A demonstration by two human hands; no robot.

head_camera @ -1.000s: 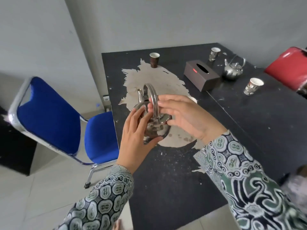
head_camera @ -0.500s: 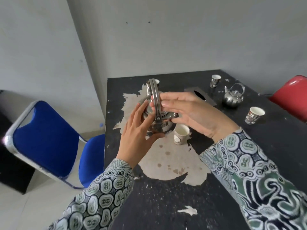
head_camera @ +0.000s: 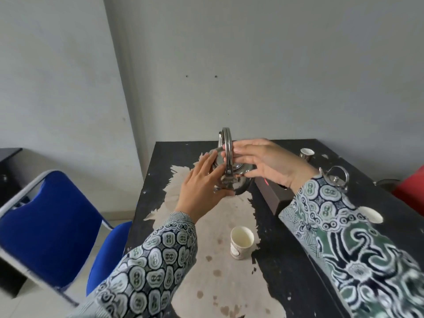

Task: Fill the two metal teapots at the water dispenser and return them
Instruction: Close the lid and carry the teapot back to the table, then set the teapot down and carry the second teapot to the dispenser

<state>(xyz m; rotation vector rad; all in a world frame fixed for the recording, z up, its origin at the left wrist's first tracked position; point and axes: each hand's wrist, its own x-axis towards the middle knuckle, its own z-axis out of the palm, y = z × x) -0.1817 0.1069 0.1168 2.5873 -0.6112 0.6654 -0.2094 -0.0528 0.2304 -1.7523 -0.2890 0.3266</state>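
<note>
A small shiny metal teapot (head_camera: 238, 180) with an upright hoop handle is held above the black table (head_camera: 286, 283), between both hands. My left hand (head_camera: 202, 189) grips its left side and underside, fingers curled up around the body. My right hand (head_camera: 263, 164) holds its right side and lid, fingers reaching to the handle. A second metal teapot (head_camera: 336, 181) stands on the table at the right, partly hidden behind my right sleeve.
A paper cup (head_camera: 242, 242) stands on the worn pale patch near me. Two more cups (head_camera: 307, 153) (head_camera: 372, 214) and a dark tissue box (head_camera: 269, 193) are on the table. A blue chair (head_camera: 46, 226) stands left, a red chair (head_camera: 410, 191) right.
The view has tilted up and drawn closer to the table. Both hands have carried the teapot forward, past the near paper cup, toward the table's far side.
</note>
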